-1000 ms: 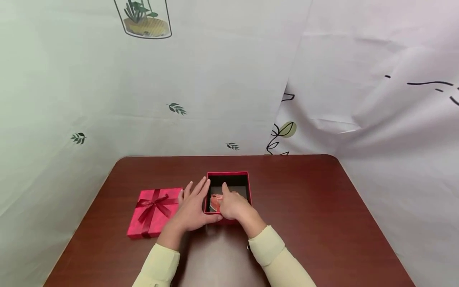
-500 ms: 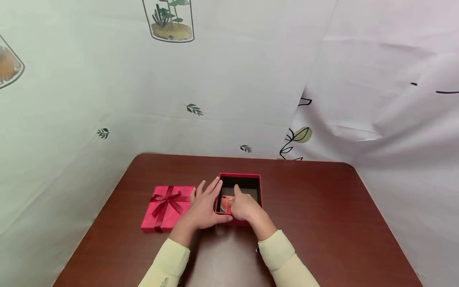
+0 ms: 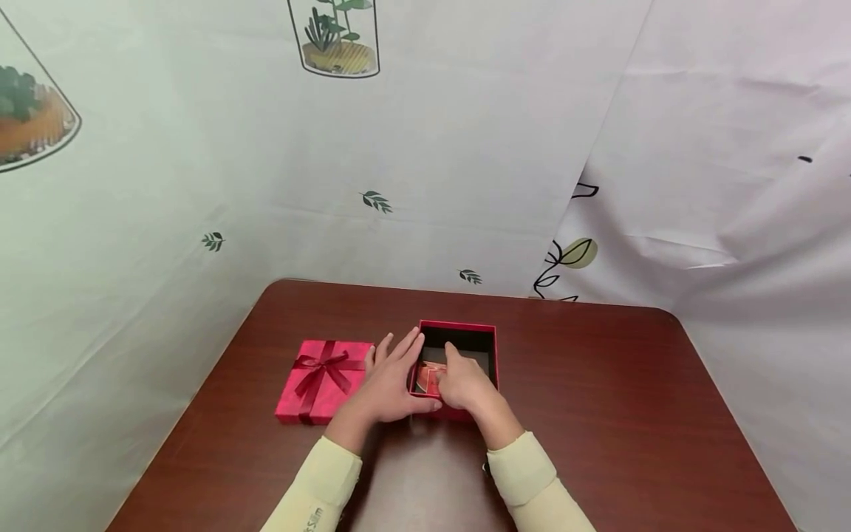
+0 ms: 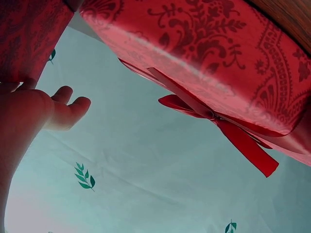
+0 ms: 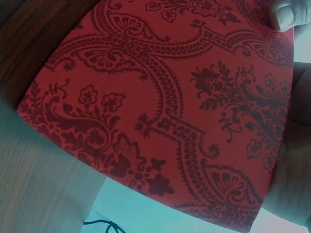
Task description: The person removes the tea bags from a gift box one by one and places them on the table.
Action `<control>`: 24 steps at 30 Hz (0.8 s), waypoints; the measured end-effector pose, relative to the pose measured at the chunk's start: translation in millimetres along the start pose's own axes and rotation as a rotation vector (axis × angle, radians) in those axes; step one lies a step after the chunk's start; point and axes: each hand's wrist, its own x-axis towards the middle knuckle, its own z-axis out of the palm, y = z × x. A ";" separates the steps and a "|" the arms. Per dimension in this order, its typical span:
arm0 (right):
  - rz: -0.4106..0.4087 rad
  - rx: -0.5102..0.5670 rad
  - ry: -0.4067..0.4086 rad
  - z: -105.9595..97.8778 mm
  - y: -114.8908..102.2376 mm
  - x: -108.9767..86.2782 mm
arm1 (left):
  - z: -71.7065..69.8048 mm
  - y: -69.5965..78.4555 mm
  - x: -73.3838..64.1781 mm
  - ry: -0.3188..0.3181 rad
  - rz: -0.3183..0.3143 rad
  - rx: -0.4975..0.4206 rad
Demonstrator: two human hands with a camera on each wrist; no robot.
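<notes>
A red patterned gift box (image 3: 459, 325) with a black inside stands in the middle of the table. My left hand (image 3: 388, 384) rests on its left side, fingers spread and straight; the thumb lies along the front wall, its tip (image 5: 285, 17) showing in the right wrist view. My right hand (image 3: 467, 382) reaches over the front rim into the box. Its index finger points away from me, and the other fingers are mostly hidden. Beneath it lies an orange-red card or packet (image 3: 428, 375); I cannot tell whether the fingers grip it.
The red box lid (image 3: 323, 397), tied with a dark red ribbon bow (image 4: 214, 116), lies left of the box, close to my left fingers. Under everything is a dark brown wooden table (image 3: 618, 414). White cloth (image 3: 465, 148) printed with leaves and plant jars hangs behind and at both sides.
The head view has swung left, so table, box and lid all appear further right. Both hands keep their places at the box.
</notes>
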 end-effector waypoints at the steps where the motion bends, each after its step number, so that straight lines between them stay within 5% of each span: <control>1: -0.007 -0.001 0.005 0.0 0.3 0.1 | -0.3 0.5 -0.2 -0.002 0.001 -0.002; 24: -0.050 -0.004 0.133 -2.9 6.7 6.8 | 3.3 2.4 4.9 -0.003 -0.015 0.012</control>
